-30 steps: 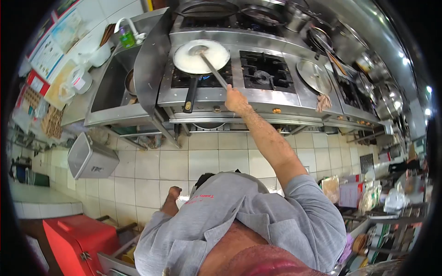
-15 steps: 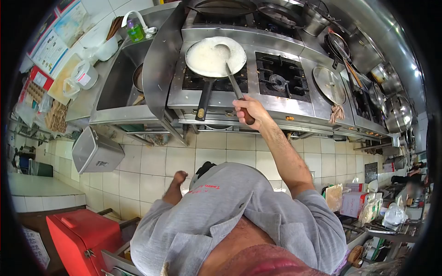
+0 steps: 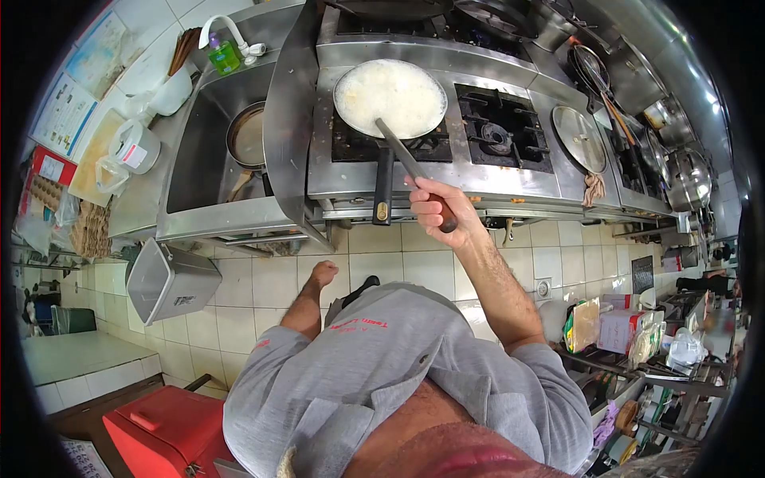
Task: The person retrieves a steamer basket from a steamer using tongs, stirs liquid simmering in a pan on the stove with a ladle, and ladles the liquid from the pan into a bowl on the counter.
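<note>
My right hand (image 3: 441, 209) is wrapped round the brown grip of a long metal ladle (image 3: 401, 154). The ladle slants down into a frying pan (image 3: 384, 187) of white, frothy liquid (image 3: 390, 94), which covers its bowl. That pan rests on the left front burner, its black handle pointing toward me, just left of the ladle. Low by my left side, my left hand (image 3: 323, 273) hangs over the floor with its fingers curled in, and no object shows in it.
Right of the pan is a bare burner (image 3: 498, 137), then a round lid (image 3: 579, 137) with a cloth (image 3: 594, 190). A metal partition (image 3: 288, 111) separates the stove from a sink (image 3: 199, 159) holding another pan (image 3: 247, 135). A grey bin (image 3: 179, 283) and a red box (image 3: 171, 426) stand leftward.
The ladle's bowl, visible before, has sunk into the white liquid. My left hand has swung slightly forward. The whole view has shifted, bringing more of the sink pan into sight.
</note>
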A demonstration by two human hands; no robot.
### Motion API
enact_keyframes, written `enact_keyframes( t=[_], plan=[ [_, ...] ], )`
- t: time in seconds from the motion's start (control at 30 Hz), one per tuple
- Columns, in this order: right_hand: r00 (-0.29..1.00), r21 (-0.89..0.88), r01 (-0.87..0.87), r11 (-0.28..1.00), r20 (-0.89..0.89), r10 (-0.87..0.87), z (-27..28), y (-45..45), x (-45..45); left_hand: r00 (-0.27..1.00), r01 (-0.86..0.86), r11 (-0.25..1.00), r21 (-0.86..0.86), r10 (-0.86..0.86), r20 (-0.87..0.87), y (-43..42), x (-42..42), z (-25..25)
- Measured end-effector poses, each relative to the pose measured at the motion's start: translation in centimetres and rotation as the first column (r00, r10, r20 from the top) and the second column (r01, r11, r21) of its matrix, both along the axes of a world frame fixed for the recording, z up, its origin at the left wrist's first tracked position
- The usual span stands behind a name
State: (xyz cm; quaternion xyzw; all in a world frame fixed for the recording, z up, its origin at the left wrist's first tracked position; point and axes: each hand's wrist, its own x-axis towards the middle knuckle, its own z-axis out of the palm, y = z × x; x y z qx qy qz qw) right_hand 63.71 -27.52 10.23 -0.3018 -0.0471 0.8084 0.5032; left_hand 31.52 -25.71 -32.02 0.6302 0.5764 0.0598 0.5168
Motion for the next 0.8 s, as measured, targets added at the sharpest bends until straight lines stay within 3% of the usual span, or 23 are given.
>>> enact_keyframes(
  t=[0.07,0.13,0.17,0.2,0.23,0.47,0.53,0.63,0.73,0.77,0.8],
  plan=[
    [0.972,-0.009,0.013,1.000,-0.235,-0.015,-1.0,-0.2,0.5,0.997,0.070,0.997,0.032,-0.069,-0.029,-1.2,-0.6,-1.3],
    [0.974,0.015,0.014,1.000,-0.225,-0.011,-2.0,-0.9,1.0,0.889,0.455,0.874,0.171,-0.433,-0.152,-2.8,-1.2,-1.5],
    [0.974,0.036,0.013,0.999,-0.225,-0.005,-2.5,-1.4,1.1,0.892,0.448,0.878,0.168,-0.428,-0.144,-3.6,-1.6,-2.1],
    [0.975,0.030,0.005,1.000,-0.222,0.002,-2.6,-1.9,1.2,0.830,0.542,0.682,0.491,-0.526,-0.186,-4.4,-2.5,-3.7],
    [0.986,0.067,0.012,0.998,-0.166,-0.001,-2.7,-2.3,1.4,0.763,0.554,0.382,0.740,-0.589,-0.268,-5.0,-3.2,-4.7],
    [0.996,0.144,0.002,0.990,0.087,-0.015,-2.6,-4.1,3.0,0.759,0.626,0.456,0.633,-0.541,-0.361,-6.4,-3.9,-5.0],
    [0.965,0.169,0.012,0.986,0.256,-0.056,-1.9,-4.4,3.0,0.753,0.638,0.462,0.616,-0.541,-0.374,-6.0,-3.3,-4.7],
    [0.937,0.166,0.018,0.986,0.342,-0.075,-1.8,-4.6,3.4,0.793,0.585,0.461,0.667,-0.496,-0.352,-5.4,-2.3,-5.4],
    [0.907,0.173,0.027,0.985,0.410,-0.097,-2.0,-4.8,3.9,0.723,0.673,0.403,0.619,-0.536,-0.436,-4.0,-1.0,-5.3],
    [0.902,0.172,0.032,0.985,0.420,-0.103,-2.1,-4.8,4.1,0.867,0.496,0.729,0.472,-0.449,-0.218,-3.9,-0.4,-5.1],
    [0.900,0.178,0.040,0.983,0.421,-0.113,-2.1,-4.8,4.2,0.917,0.397,0.848,0.352,-0.379,-0.121,-3.5,0.0,-4.8]
  ],
)
